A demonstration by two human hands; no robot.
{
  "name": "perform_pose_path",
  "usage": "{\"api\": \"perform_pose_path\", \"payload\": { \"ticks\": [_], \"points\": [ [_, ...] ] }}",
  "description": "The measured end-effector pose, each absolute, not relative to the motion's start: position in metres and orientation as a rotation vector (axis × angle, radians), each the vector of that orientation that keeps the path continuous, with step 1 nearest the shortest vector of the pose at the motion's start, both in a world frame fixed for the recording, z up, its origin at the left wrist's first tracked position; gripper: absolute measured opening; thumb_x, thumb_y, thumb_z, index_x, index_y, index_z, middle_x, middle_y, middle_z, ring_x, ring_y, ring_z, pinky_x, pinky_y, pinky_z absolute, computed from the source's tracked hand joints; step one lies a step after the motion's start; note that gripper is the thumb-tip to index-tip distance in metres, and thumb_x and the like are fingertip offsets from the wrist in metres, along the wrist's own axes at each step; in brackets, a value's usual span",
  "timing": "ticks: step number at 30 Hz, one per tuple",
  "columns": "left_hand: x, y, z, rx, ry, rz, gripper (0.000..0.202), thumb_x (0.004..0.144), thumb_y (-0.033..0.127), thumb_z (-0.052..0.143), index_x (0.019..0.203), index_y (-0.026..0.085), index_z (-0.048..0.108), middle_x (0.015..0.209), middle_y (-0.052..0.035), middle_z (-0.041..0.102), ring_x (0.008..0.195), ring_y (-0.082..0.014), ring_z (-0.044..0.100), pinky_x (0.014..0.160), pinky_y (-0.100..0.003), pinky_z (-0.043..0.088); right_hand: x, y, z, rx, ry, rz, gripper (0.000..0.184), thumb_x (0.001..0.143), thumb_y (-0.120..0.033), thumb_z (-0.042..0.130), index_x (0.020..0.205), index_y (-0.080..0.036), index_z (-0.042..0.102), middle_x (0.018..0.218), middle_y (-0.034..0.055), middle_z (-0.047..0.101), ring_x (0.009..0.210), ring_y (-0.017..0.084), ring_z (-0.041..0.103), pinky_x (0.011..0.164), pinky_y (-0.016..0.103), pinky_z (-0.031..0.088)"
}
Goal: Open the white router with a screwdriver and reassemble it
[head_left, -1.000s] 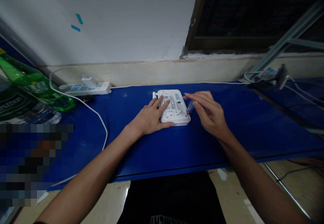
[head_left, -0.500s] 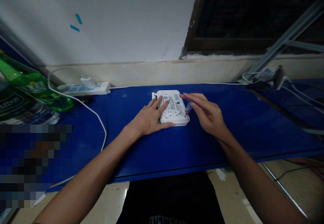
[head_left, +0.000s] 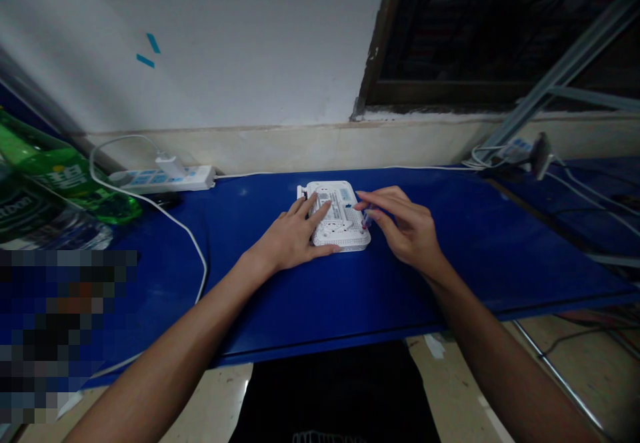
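A white router (head_left: 341,229) lies upside down on the blue table, its vented underside and label facing up. My left hand (head_left: 293,233) rests spread across its left part, with the thumb along the front edge. My right hand (head_left: 403,226) is at the router's right edge, fingertips reaching over its top. Pinched in that hand is a small tool with a clear, blue-tinted handle (head_left: 367,219), possibly a small screwdriver. Its tip is hidden behind my fingers.
A white power strip (head_left: 163,179) with a plugged-in charger sits at the back left, and a white cable loops across the blue table (head_left: 475,256). Green and clear bottles (head_left: 60,176) lie at the far left. Cables and a metal frame stand at the right.
My right hand has moved left, further over the router's right edge, and the small tool is partly hidden by my fingers. My left hand stays on the router.
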State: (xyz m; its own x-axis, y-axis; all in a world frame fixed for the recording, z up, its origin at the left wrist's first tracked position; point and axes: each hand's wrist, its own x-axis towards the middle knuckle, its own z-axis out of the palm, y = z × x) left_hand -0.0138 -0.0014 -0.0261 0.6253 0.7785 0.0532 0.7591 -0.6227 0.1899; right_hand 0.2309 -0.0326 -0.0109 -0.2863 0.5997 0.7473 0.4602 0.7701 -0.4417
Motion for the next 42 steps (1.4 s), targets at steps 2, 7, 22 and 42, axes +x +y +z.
{"api": "perform_pose_path", "payload": {
  "ticks": [2, 7, 22, 42],
  "points": [
    [-0.014, -0.001, -0.026, 2.689, 1.286, 0.189, 0.099, 0.089, 0.081, 0.047, 0.164, 0.024, 0.017, 0.170, -0.0154, 0.008, 0.153, -0.0411, 0.019, 0.114, -0.061, 0.038, 0.232, -0.029, -0.012, -0.803, -1.892, 0.098, 0.036, 0.091, -0.017, 0.070, 0.122, -0.035, 0.073, 0.097, 0.0018, 0.075, 0.087, 0.022, 0.064, 0.082, 0.043, 0.051],
    [-0.015, -0.001, -0.027, 2.704, 1.276, 0.203, 0.099, 0.089, 0.081, 0.048, 0.164, 0.024, 0.018, 0.169, -0.0167, 0.008, 0.154, -0.0400, 0.016, 0.116, -0.060, 0.035, 0.233, -0.029, -0.013, -0.836, -1.895, 0.099, 0.037, 0.093, -0.020, 0.069, 0.127, -0.035, 0.071, 0.097, 0.0035, 0.072, 0.092, 0.023, 0.062, 0.082, 0.042, 0.050],
    [-0.014, -0.001, -0.026, 2.710, 1.268, 0.195, 0.100, 0.088, 0.081, 0.046, 0.164, 0.024, 0.015, 0.170, -0.0168, 0.007, 0.154, -0.0400, 0.016, 0.116, -0.060, 0.035, 0.231, -0.032, -0.013, -0.858, -1.950, 0.166, 0.044, 0.098, -0.018, 0.060, 0.138, -0.034, 0.062, 0.110, 0.0047, 0.072, 0.106, 0.024, 0.062, 0.093, 0.046, 0.049],
    [-0.014, -0.002, -0.027, 2.683, 1.276, 0.192, 0.098, 0.089, 0.081, 0.046, 0.164, 0.025, 0.017, 0.170, -0.0154, 0.007, 0.154, -0.0411, 0.017, 0.115, -0.060, 0.035, 0.233, -0.036, -0.008, -0.876, -1.998, 0.274, 0.039, 0.099, -0.019, 0.056, 0.137, -0.029, 0.062, 0.119, 0.0060, 0.073, 0.111, 0.024, 0.066, 0.096, 0.043, 0.052]
  ]
}}
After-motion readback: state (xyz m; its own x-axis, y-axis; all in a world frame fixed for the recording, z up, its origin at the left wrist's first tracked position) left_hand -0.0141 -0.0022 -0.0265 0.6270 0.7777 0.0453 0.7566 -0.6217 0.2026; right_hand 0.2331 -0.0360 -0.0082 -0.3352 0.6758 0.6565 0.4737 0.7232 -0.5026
